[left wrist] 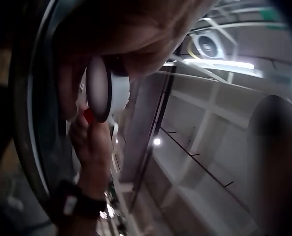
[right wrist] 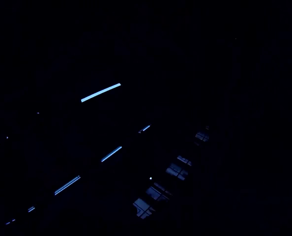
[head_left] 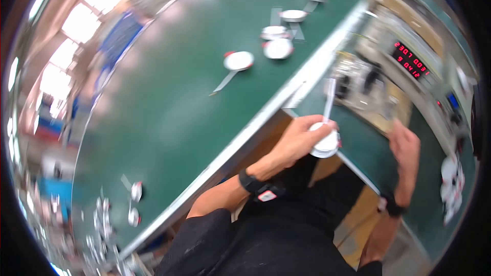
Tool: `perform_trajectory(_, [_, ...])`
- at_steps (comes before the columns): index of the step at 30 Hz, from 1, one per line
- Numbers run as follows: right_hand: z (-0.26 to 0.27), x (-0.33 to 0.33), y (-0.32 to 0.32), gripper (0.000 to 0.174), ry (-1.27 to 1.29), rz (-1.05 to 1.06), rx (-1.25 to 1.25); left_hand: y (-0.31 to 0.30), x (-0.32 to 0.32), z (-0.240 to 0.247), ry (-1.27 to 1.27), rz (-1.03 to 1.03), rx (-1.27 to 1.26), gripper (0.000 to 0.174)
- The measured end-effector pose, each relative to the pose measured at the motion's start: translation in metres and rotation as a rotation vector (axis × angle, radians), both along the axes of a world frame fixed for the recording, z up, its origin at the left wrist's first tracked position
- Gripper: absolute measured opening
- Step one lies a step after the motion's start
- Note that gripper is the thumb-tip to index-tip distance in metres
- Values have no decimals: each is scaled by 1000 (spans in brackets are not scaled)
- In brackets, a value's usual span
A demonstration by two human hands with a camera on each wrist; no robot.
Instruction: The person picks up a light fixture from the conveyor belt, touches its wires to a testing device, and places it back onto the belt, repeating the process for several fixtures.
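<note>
Left hand (head_left: 298, 142) curled round a white round disc (head_left: 326, 146), down-left of the red-digit display (head_left: 410, 60), just off the green worktop's (head_left: 169, 112) metal edge. Pale strip (head_left: 330, 99) standing up from the disc. Right hand (head_left: 405, 145) below the display, blurred, grip impossible to tell. More discs (head_left: 239, 60) far left of the display, smeared. Right wrist view almost black. In the left wrist view, disc seen edge-on, partly hidden by fingers, red spot (left wrist: 88, 115) at its rim.

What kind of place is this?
Probably a factory line: a long green belt carries round white parts, a machine shows red numbers, and the left hand holds one part.
</note>
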State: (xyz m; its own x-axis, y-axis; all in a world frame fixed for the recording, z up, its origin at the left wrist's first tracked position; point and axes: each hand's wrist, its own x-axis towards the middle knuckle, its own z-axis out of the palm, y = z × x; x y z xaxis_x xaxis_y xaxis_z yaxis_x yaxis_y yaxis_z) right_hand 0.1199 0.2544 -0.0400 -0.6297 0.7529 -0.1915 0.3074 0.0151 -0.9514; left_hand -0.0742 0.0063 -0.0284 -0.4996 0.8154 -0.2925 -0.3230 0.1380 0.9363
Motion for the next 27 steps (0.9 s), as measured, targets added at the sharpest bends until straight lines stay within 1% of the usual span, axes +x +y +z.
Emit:
perform_trajectory(2, [7, 20, -8, 41, 11, 61, 28, -102, -29, -2, 425, 301, -127, 28])
perform_trajectory(4, [7, 31, -23, 38, 42, 81, 70, -216, -37, -22, 973, 522, -482, 31])
perform_trajectory(6, [4, 33, -28, 36, 89, 117, 87, -315, -21, -41, 1151, 653, -974, 34])
perform_trajectory(7, [6, 35, -30, 36, 111, 133, 84, -346, -7, -34, 1204, 702, -1148, 34])
perform_trajectory(8, [7, 35, -30, 35, 131, 140, 88, -362, 1, -31, 1250, 741, -1315, 34])
perform_trajectory(9, [10, 32, -34, 35, 146, 148, 108, -359, 3, -21, 1247, 785, -1304, 35])
perform_trajectory(11, [13, 22, -39, 34, 182, 154, 69, -345, -2, 3, 1247, 864, -1266, 36])
perform_trajectory(14, [26, 10, -54, 33, 204, 152, 71, -296, -46, 4, 1199, 630, -891, 39])
perform_trajectory(15, [31, 7, -61, 33, 203, 154, 81, -270, -61, 4, 1260, 510, -930, 43])
perform_trajectory(18, [42, 7, -78, 32, 193, 136, 65, -210, -115, -20, 1470, 395, -913, 38])
perform_trajectory(21, [43, 8, -88, 32, 173, 128, 24, -186, -175, -43, 1489, 190, -1014, 26])
perform_trajectory(24, [41, 8, -89, 30, 158, 138, -30, -182, -202, -60, 1597, 267, -925, 15])
perform_trajectory(27, [41, -1, -93, 28, 151, 167, -67, -189, -199, -49, 1597, 224, -878, 11])
